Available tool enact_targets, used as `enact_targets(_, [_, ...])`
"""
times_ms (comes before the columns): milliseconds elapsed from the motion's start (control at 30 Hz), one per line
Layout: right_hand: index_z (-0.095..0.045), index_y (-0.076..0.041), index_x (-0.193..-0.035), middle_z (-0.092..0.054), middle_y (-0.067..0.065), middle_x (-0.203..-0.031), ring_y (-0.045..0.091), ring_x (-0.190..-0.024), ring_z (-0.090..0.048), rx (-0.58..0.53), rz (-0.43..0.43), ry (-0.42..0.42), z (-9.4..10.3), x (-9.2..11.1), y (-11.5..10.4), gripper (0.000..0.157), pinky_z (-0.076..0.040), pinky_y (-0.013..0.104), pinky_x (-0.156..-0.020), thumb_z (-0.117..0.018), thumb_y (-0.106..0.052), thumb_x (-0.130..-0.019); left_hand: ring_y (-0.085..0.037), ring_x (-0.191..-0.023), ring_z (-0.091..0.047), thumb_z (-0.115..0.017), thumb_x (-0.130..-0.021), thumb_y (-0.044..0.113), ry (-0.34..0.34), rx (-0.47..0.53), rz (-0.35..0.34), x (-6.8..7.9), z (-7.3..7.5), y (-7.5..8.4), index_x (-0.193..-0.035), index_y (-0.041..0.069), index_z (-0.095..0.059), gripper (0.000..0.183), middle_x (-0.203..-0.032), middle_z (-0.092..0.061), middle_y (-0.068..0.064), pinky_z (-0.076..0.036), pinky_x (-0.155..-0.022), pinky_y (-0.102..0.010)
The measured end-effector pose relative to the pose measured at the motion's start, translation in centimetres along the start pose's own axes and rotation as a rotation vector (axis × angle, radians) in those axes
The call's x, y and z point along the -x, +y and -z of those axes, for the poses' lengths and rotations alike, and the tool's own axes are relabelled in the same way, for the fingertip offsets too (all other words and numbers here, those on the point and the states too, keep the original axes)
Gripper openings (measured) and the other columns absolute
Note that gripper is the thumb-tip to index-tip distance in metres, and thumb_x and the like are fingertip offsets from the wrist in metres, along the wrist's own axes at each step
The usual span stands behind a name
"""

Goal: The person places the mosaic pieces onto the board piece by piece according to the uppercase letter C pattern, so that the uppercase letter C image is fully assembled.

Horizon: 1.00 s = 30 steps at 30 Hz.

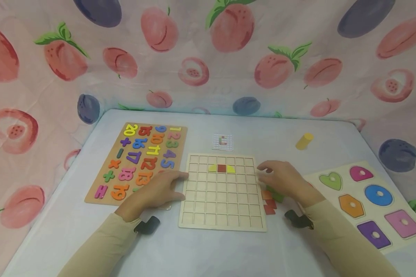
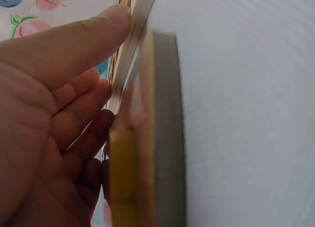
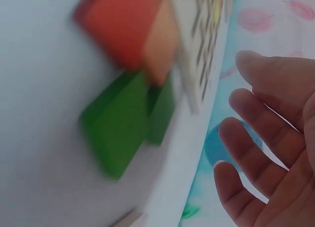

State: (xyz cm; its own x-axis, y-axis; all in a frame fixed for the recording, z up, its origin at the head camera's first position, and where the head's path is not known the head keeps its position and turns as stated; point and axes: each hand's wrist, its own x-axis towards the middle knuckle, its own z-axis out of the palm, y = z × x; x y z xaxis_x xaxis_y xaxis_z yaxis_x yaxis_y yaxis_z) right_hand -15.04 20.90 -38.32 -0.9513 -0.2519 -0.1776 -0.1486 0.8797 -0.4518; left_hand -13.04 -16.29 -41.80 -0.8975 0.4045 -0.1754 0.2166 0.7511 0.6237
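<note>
A wooden grid board [image 1: 222, 220] lies in front of me, with a red square [image 1: 221, 168] set between a yellow piece [image 1: 212, 168] and another yellow piece [image 1: 230, 169] in its upper rows. At the board's left edge, my left hand [image 1: 161, 188] touches the rim with thumb and fingertips extended. My right hand [image 1: 280, 177] hovers by the right edge, its fingers relaxed and holding nothing. Below that hand lie several loose pieces: green blocks [image 3: 115, 123], a red block [image 3: 118, 27] and an orange piece [image 1: 266, 195].
Beyond the board is a small pattern card [image 1: 223, 142]. A number puzzle board [image 1: 100, 181] sits at the left, partly under my left hand. On the right are a shape puzzle board [image 1: 343, 181] and a yellow cylinder [image 1: 304, 141].
</note>
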Motion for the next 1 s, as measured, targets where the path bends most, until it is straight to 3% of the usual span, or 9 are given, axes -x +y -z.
enact_targets(233, [-0.069,-0.007,-0.122,-0.068,0.012,-0.115,0.035,-0.107,-0.059,0.017,-0.048,-0.015,0.3,1.1,1.8,0.035,-0.050,0.054,-0.092,-0.067,-0.021,-0.090,-0.028,-0.136,-0.045,-0.083,-0.083,0.019,0.001,0.004,-0.014,0.0,0.0,-0.1,-0.139,0.010,-0.060,0.061,-0.141,-0.057,-0.006,-0.034,-0.114,-0.047])
enact_targets(433, [-0.068,-0.005,-0.122,-0.069,0.012,-0.116,0.035,-0.109,-0.061,0.052,-0.008,-0.019,0.1,2.0,3.2,0.035,-0.051,0.055,-0.092,-0.069,-0.021,-0.091,-0.028,-0.135,-0.046,-0.083,-0.083,0.019,0.003,0.005,-0.026,0.0,0.0,-0.2,-0.139,0.009,-0.060,0.061,-0.140,-0.058,-0.006,-0.035,-0.113,-0.047])
enact_targets(600, [-0.068,-0.004,-0.120,-0.070,0.011,-0.114,0.035,-0.108,-0.062,0.058,0.033,-0.005,-0.1,2.3,3.4,0.034,-0.051,0.055,-0.092,-0.071,-0.017,-0.089,-0.028,-0.136,-0.045,-0.083,-0.083,0.019,0.004,0.008,-0.020,0.0,0.0,-0.1,-0.139,0.010,-0.059,0.061,-0.140,-0.057,-0.006,-0.035,-0.113,-0.047])
enact_targets(1000, [-0.069,-0.003,-0.118,-0.070,0.012,-0.113,0.034,-0.106,-0.063,0.077,0.036,-0.007,-0.3,2.0,3.3,0.032,-0.051,0.055,-0.092,-0.073,-0.015,-0.089,-0.027,-0.136,-0.043,-0.083,-0.084,0.021,-0.002,0.008,0.004,0.2,0.0,0.0,-0.141,0.012,-0.059,0.062,-0.141,-0.056,-0.004,-0.035,-0.113,-0.047])
